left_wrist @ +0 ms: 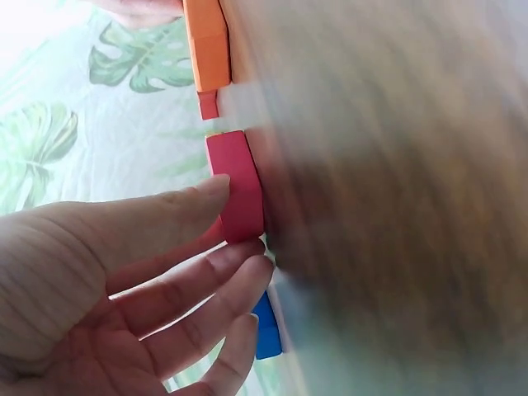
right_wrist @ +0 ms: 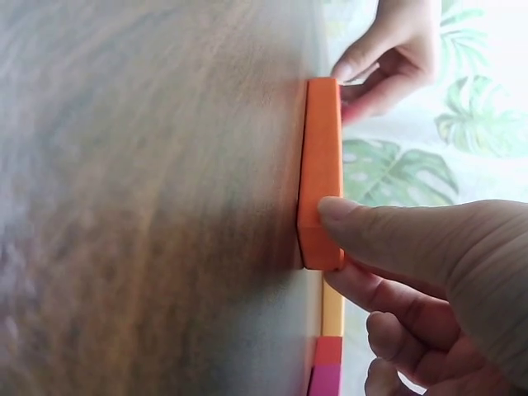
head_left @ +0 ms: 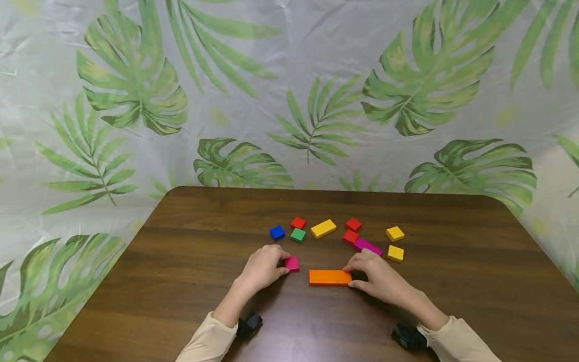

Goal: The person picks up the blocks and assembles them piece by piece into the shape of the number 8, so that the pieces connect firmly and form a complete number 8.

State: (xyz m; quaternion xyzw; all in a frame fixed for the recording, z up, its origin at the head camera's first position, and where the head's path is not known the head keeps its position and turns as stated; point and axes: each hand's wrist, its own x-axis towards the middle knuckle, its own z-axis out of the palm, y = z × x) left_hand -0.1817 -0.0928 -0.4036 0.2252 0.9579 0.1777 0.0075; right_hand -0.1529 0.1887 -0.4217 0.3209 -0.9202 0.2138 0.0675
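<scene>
L hand [head_left: 264,267] pinches pink block [head_left: 292,264], R hand [head_left: 376,277] orange block [head_left: 327,278]; both prob. light, stiff; hold opp. sides.

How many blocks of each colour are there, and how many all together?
Red blocks: 3
Yellow blocks: 3
Blue block: 1
Green block: 1
Purple block: 1
Pink block: 1
Orange block: 1
Total: 11

Brown wood-grain table [head_left: 321,317], round-cornered at far side; behind, pale leaf-printed backdrop [head_left: 253,110].
</scene>
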